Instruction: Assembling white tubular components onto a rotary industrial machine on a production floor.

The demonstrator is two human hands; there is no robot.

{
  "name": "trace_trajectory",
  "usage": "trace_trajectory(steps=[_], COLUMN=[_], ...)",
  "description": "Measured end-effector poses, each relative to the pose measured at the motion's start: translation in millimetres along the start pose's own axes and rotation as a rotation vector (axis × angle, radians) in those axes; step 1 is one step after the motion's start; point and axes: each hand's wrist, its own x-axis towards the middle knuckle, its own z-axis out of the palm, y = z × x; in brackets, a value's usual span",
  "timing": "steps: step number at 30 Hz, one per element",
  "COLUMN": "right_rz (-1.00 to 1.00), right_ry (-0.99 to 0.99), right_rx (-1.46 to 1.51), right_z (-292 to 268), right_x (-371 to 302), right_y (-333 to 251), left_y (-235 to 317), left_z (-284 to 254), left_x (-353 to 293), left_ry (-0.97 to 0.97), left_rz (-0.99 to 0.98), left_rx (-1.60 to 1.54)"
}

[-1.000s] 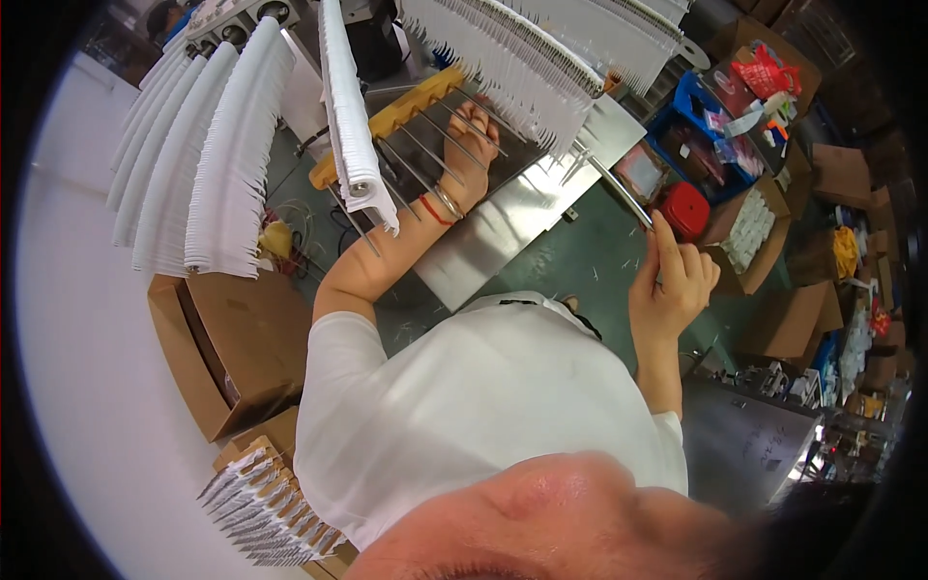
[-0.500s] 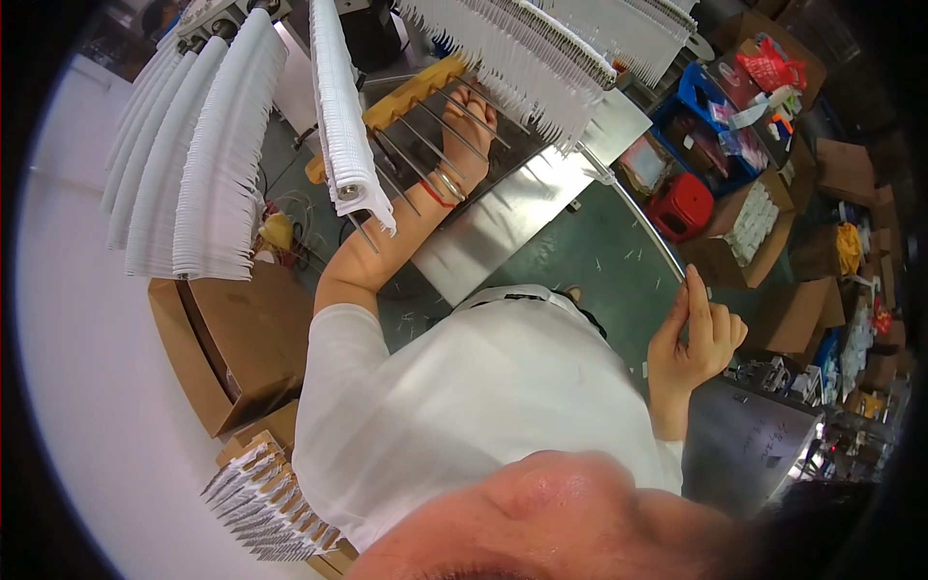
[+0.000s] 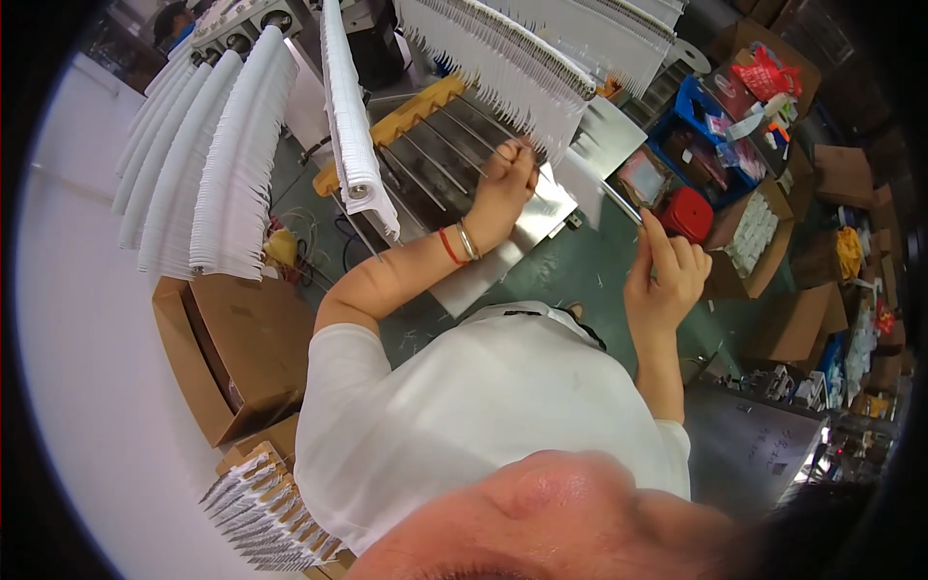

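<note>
My right hand [image 3: 665, 275] pinches the end of a thin metal rod [image 3: 622, 202]. From there the rod slants up and left toward the white sheet-like piece beside the metal table. My left hand [image 3: 505, 193], with bracelets at the wrist, is closed with curled fingers just below a hanging row of thin white pieces [image 3: 498, 63]. Whatever its fingertips hold is hidden. Beneath it lies a yellow toothed rack [image 3: 416, 108] with several metal rods [image 3: 420, 164] sticking out toward me. Another long stack of white pieces [image 3: 350, 126] hangs over the rack's left part.
More rows of white pieces [image 3: 232, 155] hang at the left. Below them stands a cardboard box [image 3: 256, 338]. A metal table [image 3: 464, 285] lies under the rack. On the right are a blue crate [image 3: 691, 106], a red stool [image 3: 688, 215] and a box of white pieces [image 3: 752, 232].
My left hand has moved right and toward me, from over the rack to below the hanging white pieces. My right hand has shifted left and away from me, still pinching the rod.
</note>
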Motion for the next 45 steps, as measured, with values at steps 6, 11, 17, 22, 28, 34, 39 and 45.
trace_trajectory(steps=[6,11,17,22,28,34,39,45], right_rz=[0.059,0.058,0.051,0.355,0.477,0.424,0.33,0.242], right_ry=[-0.02,-0.038,-0.107,-0.147,-0.091,-0.114,-0.08,-0.091], right_rx=[-0.077,-0.097,0.008,0.337,0.462,0.26,0.195,0.302], right_z=[-37,-31,-4,2,-22,-47,-33,12], right_x=[-17,-11,6,-11,-26,-19,-1,18], right_y=[11,11,11,37,55,52,40,37], left_y=[-41,-67,-74,-30,-29,-91,-67,-53], left_z=[-56,-66,-37,-9,-14,-63,-47,-34], left_x=[77,102,74,25,30,78,76,80], left_ry=[0.161,0.169,0.124,-0.133,-0.36,-0.005,0.025,-0.021], left_rz=[0.521,0.661,0.42,0.122,0.102,1.276,1.104,1.037], left_rx=[0.252,0.442,0.297,0.139,0.44,1.73,1.605,1.35])
